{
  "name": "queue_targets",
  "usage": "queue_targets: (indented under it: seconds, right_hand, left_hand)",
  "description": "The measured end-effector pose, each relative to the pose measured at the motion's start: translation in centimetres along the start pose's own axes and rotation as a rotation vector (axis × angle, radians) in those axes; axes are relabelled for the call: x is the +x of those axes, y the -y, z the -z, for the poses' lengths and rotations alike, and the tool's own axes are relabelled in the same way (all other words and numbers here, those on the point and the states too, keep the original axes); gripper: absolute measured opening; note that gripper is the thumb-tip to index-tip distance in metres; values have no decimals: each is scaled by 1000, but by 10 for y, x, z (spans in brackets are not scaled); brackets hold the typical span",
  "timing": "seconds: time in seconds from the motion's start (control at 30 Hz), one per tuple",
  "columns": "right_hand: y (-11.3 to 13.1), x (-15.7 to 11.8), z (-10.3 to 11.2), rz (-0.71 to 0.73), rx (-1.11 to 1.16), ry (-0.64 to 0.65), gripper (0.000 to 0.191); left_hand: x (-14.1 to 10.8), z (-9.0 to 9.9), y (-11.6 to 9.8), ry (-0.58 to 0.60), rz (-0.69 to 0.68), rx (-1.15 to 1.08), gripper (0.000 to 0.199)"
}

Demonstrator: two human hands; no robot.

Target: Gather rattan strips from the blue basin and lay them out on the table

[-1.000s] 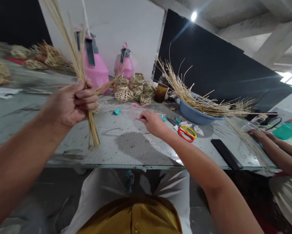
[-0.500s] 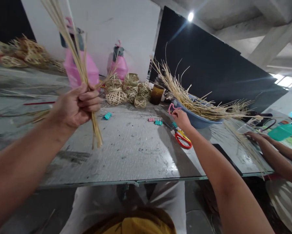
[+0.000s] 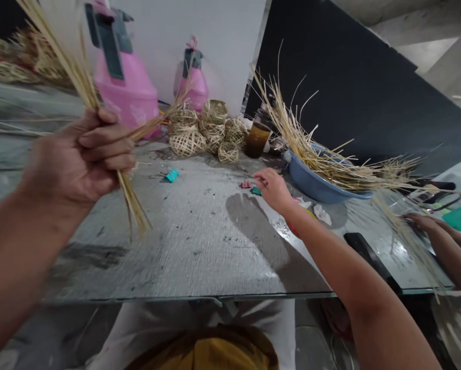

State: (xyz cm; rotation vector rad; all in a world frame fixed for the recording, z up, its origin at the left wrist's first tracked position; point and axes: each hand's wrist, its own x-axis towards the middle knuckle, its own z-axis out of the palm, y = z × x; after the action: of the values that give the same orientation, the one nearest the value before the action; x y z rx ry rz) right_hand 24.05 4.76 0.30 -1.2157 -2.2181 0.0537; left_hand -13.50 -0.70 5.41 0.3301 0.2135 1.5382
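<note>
My left hand [image 3: 94,154] is closed around a bundle of pale plant strips [image 3: 136,205], held up over the left part of the table. The strips' long ends rise to the upper left and short ends point down. My right hand [image 3: 272,187] hovers over the table's middle, its fingers loosely curled and apart, with nothing visible in them. Just left of its fingertips lie a pink binder clip [image 3: 245,184] and a teal binder clip [image 3: 256,190]. Another teal clip [image 3: 172,175] lies between my hands. Under my right forearm, red-handled scissors [image 3: 294,229] are mostly hidden.
Woven balls [image 3: 187,141], pink spray bottles [image 3: 128,95] and a jar of brown liquid [image 3: 258,134] stand at the back. A blue basin [image 3: 311,182] holds many strips. A black object [image 3: 369,259] lies at right, near another person's hands [image 3: 423,223].
My right hand has moved from the pink item beside the basin to the left, toward the clips. My left hand has shifted left in view with the bundle still in it.
</note>
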Motion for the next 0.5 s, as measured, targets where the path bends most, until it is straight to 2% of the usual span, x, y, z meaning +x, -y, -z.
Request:
queue_targets:
  seconds: [0.1,0.23,0.33,0.4,0.5]
  right_hand:
    - [27,-9,-20,140,74,98,18]
    - [44,-11,-37,244,108,202,18]
    - [29,7,-36,182,88,144,17]
    - [7,23,-29,51,33,80,20]
    - [-32,44,-15,-196,-117,1,26]
  left_hand:
    - [-1,3,-9,82,-117,53,38]
    - [0,-1,-1,48,-43,160,45]
    - [0,-5,17,-55,6,231,50]
    - [0,-6,27,-98,30,269,50]
    - [-1,-6,36,-103,28,354,52]
